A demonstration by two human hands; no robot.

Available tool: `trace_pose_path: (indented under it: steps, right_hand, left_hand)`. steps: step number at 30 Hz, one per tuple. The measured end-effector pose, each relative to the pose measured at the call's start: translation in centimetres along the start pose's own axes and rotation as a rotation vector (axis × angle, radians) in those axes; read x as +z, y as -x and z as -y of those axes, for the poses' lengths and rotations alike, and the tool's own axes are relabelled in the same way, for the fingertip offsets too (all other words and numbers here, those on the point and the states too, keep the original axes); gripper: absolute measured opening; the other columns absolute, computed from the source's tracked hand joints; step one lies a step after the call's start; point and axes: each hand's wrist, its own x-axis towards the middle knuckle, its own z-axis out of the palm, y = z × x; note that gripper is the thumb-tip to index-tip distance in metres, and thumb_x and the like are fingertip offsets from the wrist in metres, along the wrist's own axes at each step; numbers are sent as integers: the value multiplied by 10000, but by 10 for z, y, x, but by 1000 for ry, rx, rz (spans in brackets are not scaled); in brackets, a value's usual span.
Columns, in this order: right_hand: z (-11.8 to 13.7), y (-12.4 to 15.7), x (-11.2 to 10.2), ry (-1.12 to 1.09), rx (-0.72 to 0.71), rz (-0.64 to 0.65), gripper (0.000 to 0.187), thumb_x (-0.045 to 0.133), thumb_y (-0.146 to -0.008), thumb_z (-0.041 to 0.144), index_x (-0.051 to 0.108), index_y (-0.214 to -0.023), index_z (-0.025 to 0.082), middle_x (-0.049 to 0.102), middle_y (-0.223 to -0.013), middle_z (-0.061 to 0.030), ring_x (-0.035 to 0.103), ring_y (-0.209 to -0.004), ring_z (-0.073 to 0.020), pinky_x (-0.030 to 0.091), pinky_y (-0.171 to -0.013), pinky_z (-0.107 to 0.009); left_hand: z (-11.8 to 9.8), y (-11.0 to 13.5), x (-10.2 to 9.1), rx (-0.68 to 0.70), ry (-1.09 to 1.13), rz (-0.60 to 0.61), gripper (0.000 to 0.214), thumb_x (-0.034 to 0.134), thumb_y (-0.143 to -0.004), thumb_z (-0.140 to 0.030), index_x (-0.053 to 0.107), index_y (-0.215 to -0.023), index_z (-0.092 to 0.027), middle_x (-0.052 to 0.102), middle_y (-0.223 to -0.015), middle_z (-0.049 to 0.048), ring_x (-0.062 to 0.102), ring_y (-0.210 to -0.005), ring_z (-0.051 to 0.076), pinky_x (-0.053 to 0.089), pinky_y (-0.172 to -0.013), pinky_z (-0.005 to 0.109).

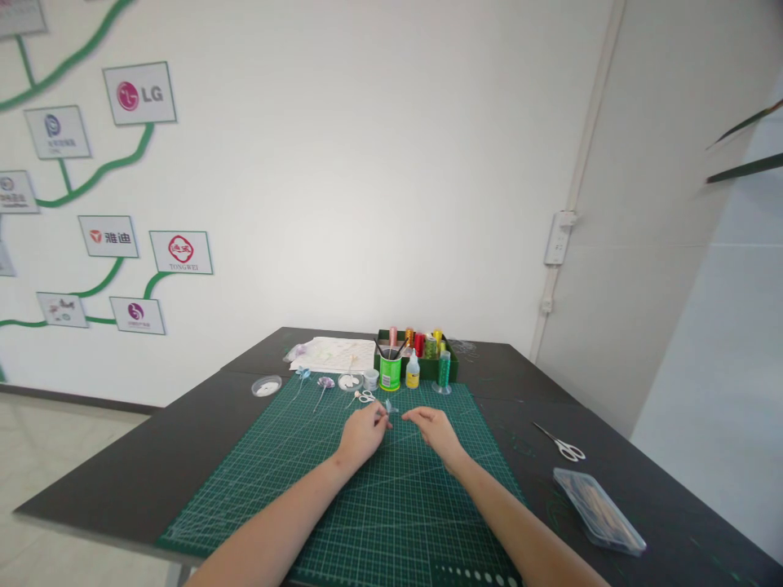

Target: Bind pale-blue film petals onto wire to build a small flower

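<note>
My left hand (364, 432) is closed in a pinch above the cutting mat (391, 497). A small pale blue flower (391, 408) stands up at its fingertips; its stem is hidden by the fingers. To the right, my right hand (433, 429) points its pinched fingers toward the flower, a short gap away. Whatever those fingers hold is too small to make out. Just beyond my left hand lie small white-handled scissors (367, 397). A purple flower (326, 382) and a blue flower (303, 372), both on thin stems, rest farther left on the mat.
Behind the hands stand a green can of tools (390, 373), a glue bottle (413, 372), a green thread spool (444, 371) and a box of spools (453, 365). White-handled scissors (566, 447) and a clear plastic case (599, 514) lie right. A shallow dish (267, 386) sits left.
</note>
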Motion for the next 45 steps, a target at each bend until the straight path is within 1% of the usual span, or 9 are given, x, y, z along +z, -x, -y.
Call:
trace_pose_path:
  steps: [4, 8, 14, 25, 30, 35, 38, 42, 45]
  right_hand:
    - [-5, -3, -6, -78, 77, -124, 317, 511, -747, 398, 695, -798, 145, 312, -452, 78, 256, -404, -85, 203, -420, -225]
    - [-11, -6, -11, 28, 46, -214, 271, 490, -735, 367, 667, -713, 164, 418, -499, 44, 354, -442, -106, 250, -445, -233]
    - [-20, -10, -12, 157, -26, -240, 243, 465, -762, 341, 635, -682, 187, 599, -666, -30, 521, -584, -161, 351, -519, -252]
    - [-24, -12, -12, 74, -20, -289, 260, 421, -786, 330, 626, -748, 173, 648, -756, -64, 585, -715, -192, 448, -693, -304]
    - [-17, -9, -7, -34, -1, -203, 256, 484, -787, 360, 636, -801, 155, 668, -801, -77, 606, -737, -185, 468, -725, -310]
    - [-6, 2, 5, -218, 59, 20, 309, 596, -767, 447, 641, -834, 149, 687, -917, -93, 653, -803, -179, 493, -778, -309]
    - [0, 10, 15, -346, 120, 141, 337, 617, -775, 448, 603, -955, 165, 686, -972, -91, 679, -798, -165, 504, -792, -309]
    - [4, 15, 26, -387, 187, 211, 349, 562, -815, 449, 526, -1060, 204, 679, -964, -64, 676, -593, -128, 514, -601, -268]
    - [2, 14, 28, -209, 165, 184, 327, 492, -844, 464, 521, -1026, 193, 667, -725, -6, 456, -315, -61, 329, -369, -196]
  left_hand:
    - [-1, -1, -1, -29, 61, -22, 139, 461, -900, -272, 574, -836, -221, 737, -818, -24, 676, -760, 128, 421, -678, 218]
    - [-3, 0, -1, -42, 63, -27, 154, 449, -911, -280, 573, -848, -214, 738, -837, -8, 684, -789, 133, 442, -706, 225]
    - [-4, 1, -3, -14, 113, -56, 150, 437, -914, -277, 555, -843, -217, 733, -838, -17, 686, -805, 128, 460, -726, 225]
    - [-2, 1, -1, -9, 139, -48, 177, 414, -917, -301, 560, -866, -215, 727, -839, -7, 678, -760, 130, 465, -720, 234]
    - [-3, 2, 0, 2, 156, -25, 153, 428, -912, -287, 560, -879, -216, 729, -837, -7, 683, -778, 130, 466, -707, 223]
    - [-4, 3, 1, 15, 116, -10, 136, 440, -909, -271, 565, -887, -222, 730, -827, -17, 679, -752, 124, 458, -700, 218]
    - [-4, 4, 1, 41, 90, -1, 142, 438, -908, -258, 575, -904, -220, 729, -842, -7, 678, -767, 130, 456, -701, 222]
    - [-5, 5, 0, 37, 58, 1, 149, 457, -900, -275, 592, -928, -218, 729, -869, 9, 681, -799, 149, 457, -692, 232]
    - [-6, 5, 0, 24, 41, 4, 158, 452, -900, -278, 595, -927, -215, 727, -864, 9, 679, -785, 148, 452, -686, 232]
